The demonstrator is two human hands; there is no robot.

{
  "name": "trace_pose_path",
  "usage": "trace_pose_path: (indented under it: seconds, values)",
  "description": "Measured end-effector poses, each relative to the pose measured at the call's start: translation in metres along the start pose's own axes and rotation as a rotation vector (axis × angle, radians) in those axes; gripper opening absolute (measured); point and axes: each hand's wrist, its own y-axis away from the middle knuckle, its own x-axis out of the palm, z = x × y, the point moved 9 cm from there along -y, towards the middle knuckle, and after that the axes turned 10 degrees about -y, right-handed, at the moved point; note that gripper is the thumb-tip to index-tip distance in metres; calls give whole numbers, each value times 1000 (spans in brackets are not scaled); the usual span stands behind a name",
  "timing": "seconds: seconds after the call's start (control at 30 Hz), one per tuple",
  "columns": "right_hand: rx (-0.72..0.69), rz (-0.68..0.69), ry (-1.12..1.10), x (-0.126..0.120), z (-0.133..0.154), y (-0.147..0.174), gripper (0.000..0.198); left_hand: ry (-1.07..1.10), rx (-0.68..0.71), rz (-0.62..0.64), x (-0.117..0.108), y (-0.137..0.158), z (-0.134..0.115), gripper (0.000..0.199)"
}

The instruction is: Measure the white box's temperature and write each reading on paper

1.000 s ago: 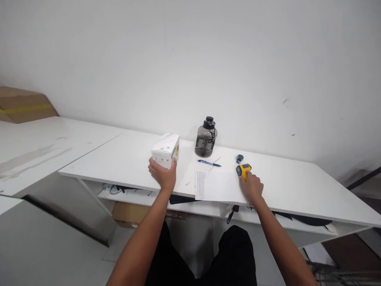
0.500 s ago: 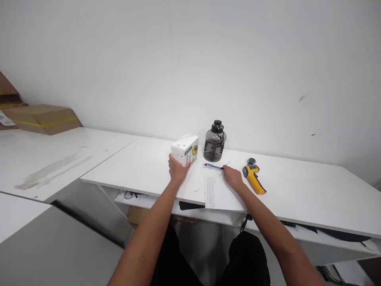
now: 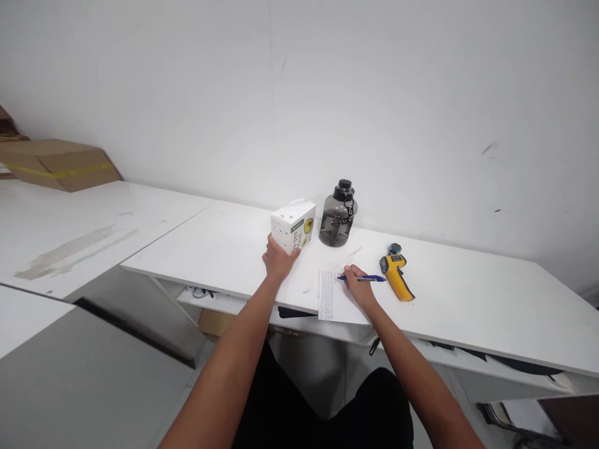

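My left hand (image 3: 279,259) grips the near lower part of a white box (image 3: 286,228) that has avocado pictures on its side. The box stands slightly tilted on the white table. In my right hand (image 3: 358,288) is a blue pen (image 3: 373,278), its tip pointing left over a sheet of paper (image 3: 326,298) with lines of writing. That hand rests on the paper and hides part of it. Behind the paper stands a dark see-through water bottle (image 3: 335,218) with a black lid, apart from both hands.
A yellow infrared thermometer (image 3: 398,280) lies right of my right hand, with a small blue-black object (image 3: 395,249) behind it. A cardboard box (image 3: 60,165) sits on the far left table. A wall (image 3: 412,112) rises behind. Below the tabletop is a shelf (image 3: 234,304).
The pen has turned round in my right hand: it stuck out to the left before and now its body points right, tip at the paper. My left hand keeps its hold on the box.
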Motion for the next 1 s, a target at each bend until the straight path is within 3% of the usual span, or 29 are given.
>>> trace_pose_path:
  seconds: [0.1, 0.53, 1.0]
  values:
    - [35, -37, 79, -3, -1, -1, 40, -13, 2, -12, 1, -1, 1, 99]
    - [52, 85, 85, 10, -7, -3, 34, -12, -8, -4, 2, 1, 1, 97]
    - [66, 61, 104, 8, -2, -1, 33, -25, 10, -20, 4, 0, 2, 96]
